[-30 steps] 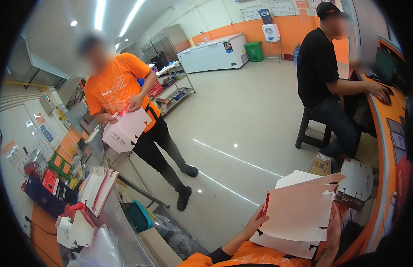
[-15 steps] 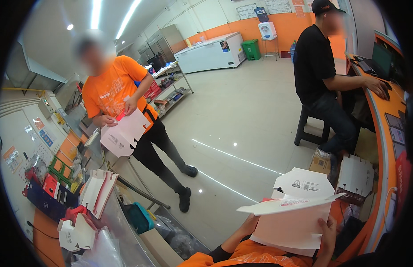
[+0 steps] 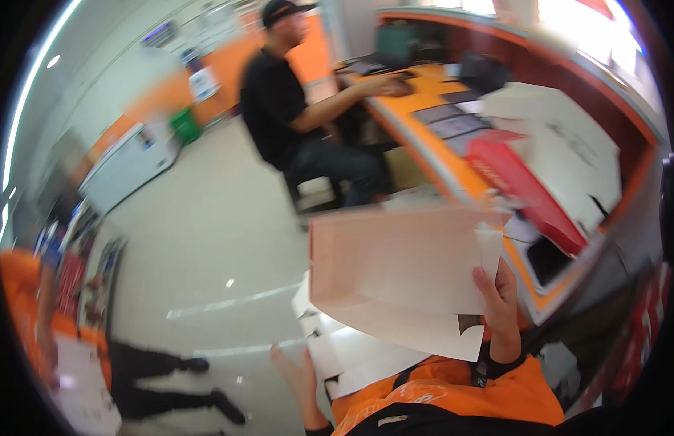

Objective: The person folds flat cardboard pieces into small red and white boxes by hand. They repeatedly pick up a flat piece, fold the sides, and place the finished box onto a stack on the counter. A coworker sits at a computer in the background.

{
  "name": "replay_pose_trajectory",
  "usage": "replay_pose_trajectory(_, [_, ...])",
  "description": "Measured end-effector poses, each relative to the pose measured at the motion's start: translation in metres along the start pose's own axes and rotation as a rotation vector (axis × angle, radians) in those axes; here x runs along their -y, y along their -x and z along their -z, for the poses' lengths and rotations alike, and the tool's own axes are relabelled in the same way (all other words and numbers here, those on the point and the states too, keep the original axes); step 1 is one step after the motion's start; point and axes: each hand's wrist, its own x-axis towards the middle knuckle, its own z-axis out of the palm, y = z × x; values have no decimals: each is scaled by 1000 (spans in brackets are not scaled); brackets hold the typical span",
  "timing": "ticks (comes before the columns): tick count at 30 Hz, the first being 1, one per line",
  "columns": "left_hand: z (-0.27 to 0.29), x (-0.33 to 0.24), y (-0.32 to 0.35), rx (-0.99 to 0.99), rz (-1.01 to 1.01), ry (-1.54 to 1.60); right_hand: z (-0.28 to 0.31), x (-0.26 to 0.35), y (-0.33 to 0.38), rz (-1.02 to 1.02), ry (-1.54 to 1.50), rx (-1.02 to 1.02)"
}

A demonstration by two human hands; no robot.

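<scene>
My right hand (image 3: 499, 296) pinches the right edge of a large pale cardboard box blank (image 3: 395, 261), partly folded and held up in front of me. Its thumb lies on the near face. Below it, a second white cardboard piece (image 3: 366, 352) with notched edges rests against my orange shirt; whether the two are joined I cannot tell. My left hand (image 3: 299, 374) is off the cardboard at its lower left, fingers stretched and thumb apart, slightly blurred, with nothing in it.
An orange desk (image 3: 417, 94) curves along the right, bearing a red package (image 3: 522, 189), a large white cardboard sheet (image 3: 562, 138) and dark tablets. A person in black (image 3: 275, 94) sits at it on a stool. At far left, another person in orange (image 3: 25, 291) holds cardboard.
My view has swung right, toward the desk. The cardboard blank is raised higher in my right hand. My left hand has come away from the cardboard.
</scene>
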Motion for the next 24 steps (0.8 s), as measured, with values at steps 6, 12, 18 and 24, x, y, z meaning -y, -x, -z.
replay_pose_trajectory(6, [2,-5,28,239,97,-91,80,55,11,430,292,-718])
replay_pose_trajectory(12, [-28,3,36,328,16,-225,218,75,10,499,445,-1031])
replay_pose_trajectory(18, [-33,-12,40,310,-8,-323,239,48,-13,219,374,-867])
replay_pose_trajectory(24, [-30,-19,42,269,-2,-316,202,37,-32,187,371,-850])
